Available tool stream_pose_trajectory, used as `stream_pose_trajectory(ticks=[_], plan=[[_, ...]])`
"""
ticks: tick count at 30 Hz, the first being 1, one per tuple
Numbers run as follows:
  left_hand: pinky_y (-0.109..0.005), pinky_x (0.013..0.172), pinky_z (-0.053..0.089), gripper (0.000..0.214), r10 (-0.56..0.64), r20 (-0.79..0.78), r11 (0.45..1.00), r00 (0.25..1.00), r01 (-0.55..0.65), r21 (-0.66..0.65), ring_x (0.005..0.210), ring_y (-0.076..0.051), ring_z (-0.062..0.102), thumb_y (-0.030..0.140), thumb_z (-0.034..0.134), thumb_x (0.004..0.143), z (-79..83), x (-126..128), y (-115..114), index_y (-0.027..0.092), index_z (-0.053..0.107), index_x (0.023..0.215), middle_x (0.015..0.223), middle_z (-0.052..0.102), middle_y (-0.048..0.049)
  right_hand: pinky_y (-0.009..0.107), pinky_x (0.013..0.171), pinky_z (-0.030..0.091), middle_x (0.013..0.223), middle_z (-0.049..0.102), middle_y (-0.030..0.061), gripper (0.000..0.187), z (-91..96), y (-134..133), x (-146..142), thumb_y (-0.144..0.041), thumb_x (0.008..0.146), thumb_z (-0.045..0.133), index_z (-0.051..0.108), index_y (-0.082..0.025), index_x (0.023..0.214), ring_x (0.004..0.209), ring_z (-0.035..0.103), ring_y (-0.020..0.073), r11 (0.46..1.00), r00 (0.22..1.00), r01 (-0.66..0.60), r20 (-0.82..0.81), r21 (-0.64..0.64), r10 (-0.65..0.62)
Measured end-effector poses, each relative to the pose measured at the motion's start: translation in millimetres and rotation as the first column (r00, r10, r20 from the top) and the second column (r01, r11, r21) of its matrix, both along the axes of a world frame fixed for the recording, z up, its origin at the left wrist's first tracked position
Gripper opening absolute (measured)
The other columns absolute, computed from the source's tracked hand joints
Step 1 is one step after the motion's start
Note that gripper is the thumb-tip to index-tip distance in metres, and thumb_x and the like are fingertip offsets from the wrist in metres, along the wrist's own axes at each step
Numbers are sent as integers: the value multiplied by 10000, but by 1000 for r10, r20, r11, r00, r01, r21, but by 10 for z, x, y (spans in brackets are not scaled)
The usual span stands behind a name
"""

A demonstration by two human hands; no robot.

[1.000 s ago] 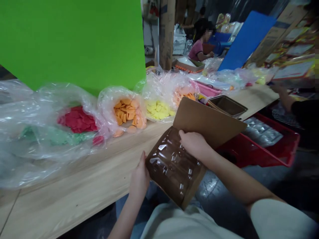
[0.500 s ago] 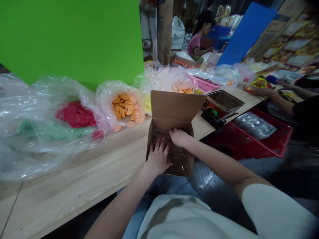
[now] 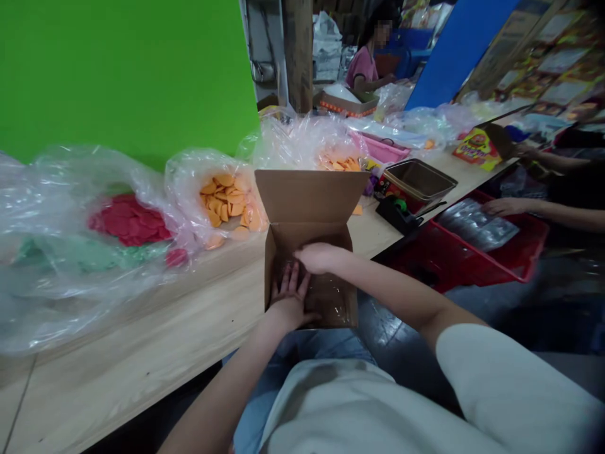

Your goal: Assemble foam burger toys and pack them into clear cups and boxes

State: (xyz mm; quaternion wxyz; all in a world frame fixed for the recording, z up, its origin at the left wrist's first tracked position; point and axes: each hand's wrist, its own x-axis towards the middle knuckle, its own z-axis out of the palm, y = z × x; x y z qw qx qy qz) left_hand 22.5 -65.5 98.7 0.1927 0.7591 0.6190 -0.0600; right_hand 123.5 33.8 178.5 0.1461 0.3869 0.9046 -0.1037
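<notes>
A brown cardboard box (image 3: 309,197) stands at the table's front edge with its lid flap raised. Clear, shiny plastic (image 3: 333,299) lies inside it, perhaps a tray or liner; its form is hard to make out. My left hand (image 3: 287,299) reaches into the box with fingers spread flat on the plastic, near the left wall. Just above it, my right hand (image 3: 321,257) is curled, fingers pressed together and pointing left. Its fingertips are at the plastic, and what they pinch, if anything, is hidden.
On the left lie open clear bags of red pieces (image 3: 130,219) and orange pieces (image 3: 227,200). Right of the box are a black tape dispenser (image 3: 399,214), a metal tin (image 3: 420,183) and a red crate (image 3: 524,265). A co-worker's hand (image 3: 508,206) reaches over the crate.
My right hand has moved left across the box, towards my left hand, which stays spread inside. The co-worker's hand has left the colourful box and come down to the red crate.
</notes>
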Motion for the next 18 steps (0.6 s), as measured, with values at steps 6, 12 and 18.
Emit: stream_pose_trajectory(ticks=[6, 12, 18], plan=[[-518, 1055, 180, 751, -136, 218, 969, 967, 83, 234, 1328, -310, 221, 547, 530, 734, 386, -323, -577, 224, 294, 1369, 1452, 267, -136, 406, 950, 365, 1131, 540, 148, 396, 88, -335, 684, -333, 886, 382, 435, -117, 1214, 1090, 480, 251, 868, 790, 422, -576, 262, -210], [-347, 652, 507, 173, -155, 93, 988, 984, 154, 15, 725, -234, 656, 120, 488, 761, 177, -161, -976, 128, 595, 896, 770, 681, -117, 434, 1028, 333, 1296, 453, 130, 524, -821, -635, 557, -399, 848, 395, 305, -171, 1311, 1214, 422, 242, 946, 614, 270, -724, -183, -315], [-264, 370, 354, 168, 10, 69, 1000, 998, -11, 13, 468, -207, 595, 205, 494, 738, 78, -569, -992, 209, 575, 886, 581, 639, -66, 396, 829, 522, 1180, 563, 121, 570, -1192, -308, 45, -425, 760, 499, 342, -291, 1292, 1018, 588, 276, 902, 552, 59, -738, -428, -387]])
